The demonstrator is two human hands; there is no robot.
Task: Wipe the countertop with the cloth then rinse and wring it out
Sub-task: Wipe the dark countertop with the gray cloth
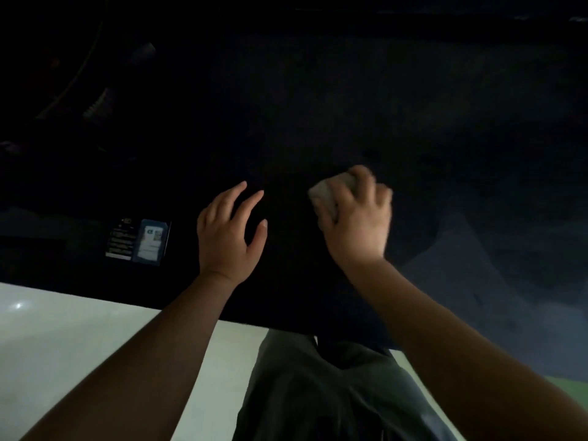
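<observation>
The countertop (318,106) is a very dark surface that fills the upper part of the head view. My right hand (356,221) grips a small bunched pale grey cloth (327,190) and presses it on the dark surface right of centre; the hand is slightly blurred. My left hand (229,230) lies flat on the countertop to the left of it, fingers spread, holding nothing. Most of the cloth is hidden under my fingers.
A sticker or label (140,240) with small print sits on the countertop's near left. The pale floor (79,345) shows below the counter's front edge. Dim shapes at the far left (95,106) are too dark to name.
</observation>
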